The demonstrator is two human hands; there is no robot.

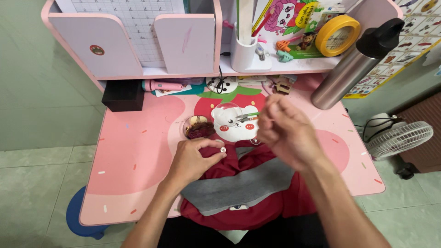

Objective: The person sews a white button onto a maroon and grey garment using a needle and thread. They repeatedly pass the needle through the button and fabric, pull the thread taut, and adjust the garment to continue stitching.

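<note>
Garment: red cloth with a grey panel lies bunched at the lower centre of the frame, at the near edge of the pink desk.
Left hand: left hand presses on the red cloth, thumb and forefinger closed on a small white button at the cloth's upper edge.
Right hand: right hand is raised above the cloth at centre right, fingertips pinched together; whether they hold a needle or thread cannot be told.
Dishes: a small clear round dish with dark bits sits just above the left hand; a second clear dish lies beside it on the bear picture.
Risk, button: judged from the light pinch, the button could slip and roll off the desk if the left fingers loosen.
Risk, dish: the left hand is near the dish, so a nudge could spill the contents.
Risk, bottle: the steel bottle leans at upper right and might topple if knocked.
Signs: a gridded white sheet stands at upper left behind pink dividers; a bright cartoon card at upper centre; a picture chart in small squares on the wall at upper right.
Other: yellow round clock on the shelf; black box at left; white fan at far right.
</note>
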